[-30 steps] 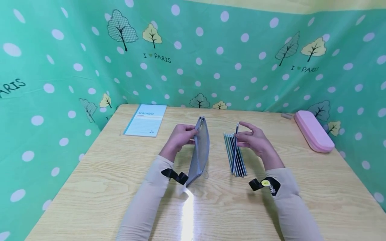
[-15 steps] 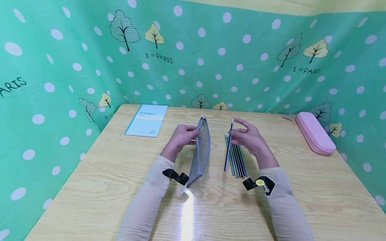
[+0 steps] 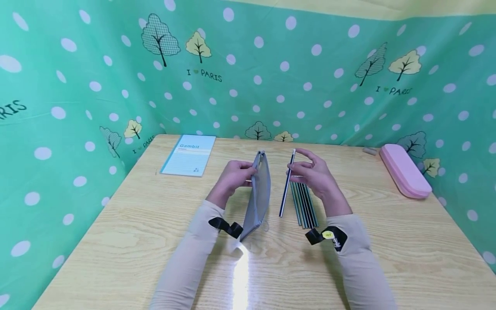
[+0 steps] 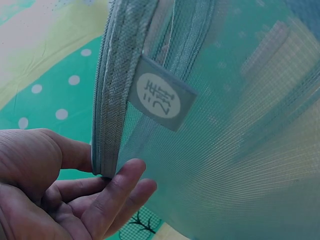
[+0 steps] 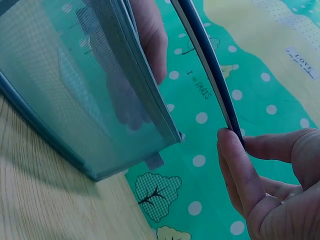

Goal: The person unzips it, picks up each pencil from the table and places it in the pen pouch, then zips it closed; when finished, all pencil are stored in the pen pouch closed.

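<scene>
My left hand [image 3: 232,178] pinches the upper far end of a grey mesh zip pouch [image 3: 257,198], which it holds up on edge with its top gaping. In the left wrist view the thumb and fingers [image 4: 117,187] grip the zipped rim, close to a small printed tag [image 4: 160,95]. To the right, my right hand [image 3: 315,176] pinches a dark striped pencil [image 3: 286,191] near its upper end, tilted and raised beside the pouch, apart from it. The right wrist view has the same pencil [image 5: 212,67] between thumb and fingertips. Several pencils [image 3: 305,206] lie in a row beneath this hand.
A light blue notebook [image 3: 188,156] lies at the back left of the wooden table [image 3: 128,232]. On the right is a pink pencil case [image 3: 404,171], with a small grey block [image 3: 370,150] beside its far end. A green patterned curtain [image 3: 271,94] stands behind the table.
My right hand has lifted the pencil off the row and carried it left towards the pouch. My left hand and the pouch have stayed nearly still.
</scene>
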### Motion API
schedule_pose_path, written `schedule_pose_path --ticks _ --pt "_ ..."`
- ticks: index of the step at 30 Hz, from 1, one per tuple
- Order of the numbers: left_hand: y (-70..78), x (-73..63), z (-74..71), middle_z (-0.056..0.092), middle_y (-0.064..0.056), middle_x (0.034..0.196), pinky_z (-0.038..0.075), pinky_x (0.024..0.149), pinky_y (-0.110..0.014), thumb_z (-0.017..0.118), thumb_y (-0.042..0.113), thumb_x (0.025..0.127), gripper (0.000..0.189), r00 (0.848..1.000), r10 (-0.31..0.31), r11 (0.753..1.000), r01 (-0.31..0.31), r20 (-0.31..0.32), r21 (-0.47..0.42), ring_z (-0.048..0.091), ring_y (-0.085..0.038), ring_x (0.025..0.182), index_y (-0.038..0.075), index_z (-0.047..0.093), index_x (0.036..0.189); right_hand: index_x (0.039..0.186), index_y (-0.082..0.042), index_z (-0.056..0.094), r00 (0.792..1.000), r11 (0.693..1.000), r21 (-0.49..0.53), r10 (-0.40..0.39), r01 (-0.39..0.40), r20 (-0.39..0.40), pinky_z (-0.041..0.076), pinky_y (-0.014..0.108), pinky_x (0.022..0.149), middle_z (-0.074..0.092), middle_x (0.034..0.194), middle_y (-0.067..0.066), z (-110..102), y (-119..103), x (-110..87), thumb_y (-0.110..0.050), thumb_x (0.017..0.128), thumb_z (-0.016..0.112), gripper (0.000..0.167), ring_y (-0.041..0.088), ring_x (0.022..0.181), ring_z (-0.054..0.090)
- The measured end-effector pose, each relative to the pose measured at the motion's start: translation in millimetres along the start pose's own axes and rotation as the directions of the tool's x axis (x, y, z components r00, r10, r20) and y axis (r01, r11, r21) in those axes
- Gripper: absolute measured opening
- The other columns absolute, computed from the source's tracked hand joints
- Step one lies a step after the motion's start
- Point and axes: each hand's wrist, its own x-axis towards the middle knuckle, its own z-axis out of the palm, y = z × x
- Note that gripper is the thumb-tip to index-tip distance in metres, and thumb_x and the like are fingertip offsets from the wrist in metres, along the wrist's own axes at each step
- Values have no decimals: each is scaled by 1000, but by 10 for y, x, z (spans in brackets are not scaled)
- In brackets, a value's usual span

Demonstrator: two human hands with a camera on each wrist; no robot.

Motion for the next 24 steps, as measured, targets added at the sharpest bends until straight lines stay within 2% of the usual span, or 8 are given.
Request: schedule_pose_path --ticks 13,24 --pt "8 -6 -29 69 -24 125 66 84 -35 60 7 102 33 1000 -5 1000 5 -3 7 72 -34 110 -7 65 131 161 -8 30 1000 999 -33 4 -5 -13 65 26 80 70 94 -2 216 7 35 2 101 61 69 9 82 72" --pt "26 -1 -9 69 -24 125 66 85 -36 61 7 102 33 1000 -12 1000 12 4 8 72 -35 110 -7 65 132 161 -7 31 1000 1000 14 -13 13 -6 65 26 81 70 96 2 323 -2 81 5 101 60 68 11 83 72"
